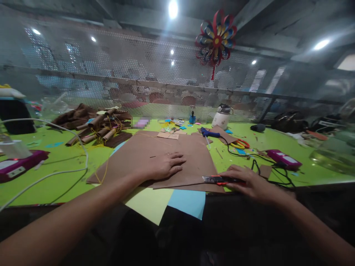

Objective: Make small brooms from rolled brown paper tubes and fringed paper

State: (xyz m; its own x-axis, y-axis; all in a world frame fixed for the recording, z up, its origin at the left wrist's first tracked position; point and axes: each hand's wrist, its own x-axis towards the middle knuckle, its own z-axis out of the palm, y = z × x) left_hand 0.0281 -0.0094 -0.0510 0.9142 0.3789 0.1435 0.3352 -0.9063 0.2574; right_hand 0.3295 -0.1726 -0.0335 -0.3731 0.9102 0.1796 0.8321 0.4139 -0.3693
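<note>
We see a white flask (pixel 220 117): red pinwheel (pixel 217 40) above it, blue glue gun (pixel 208 132) front-left, scissors (pixel 243 141) front-right, magenta power strip (pixel 283 159) further right.

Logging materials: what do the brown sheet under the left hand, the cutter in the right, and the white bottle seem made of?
Brown sheet: likely kraft paper or thin card, matt, from its plain colour and thin, straight edges.
Cutter: probably plastic, by its red and black casing; the paler, shinier front strip suggests metal.
White bottle: coated metal or plastic; the smooth, pale body fits either.
</note>
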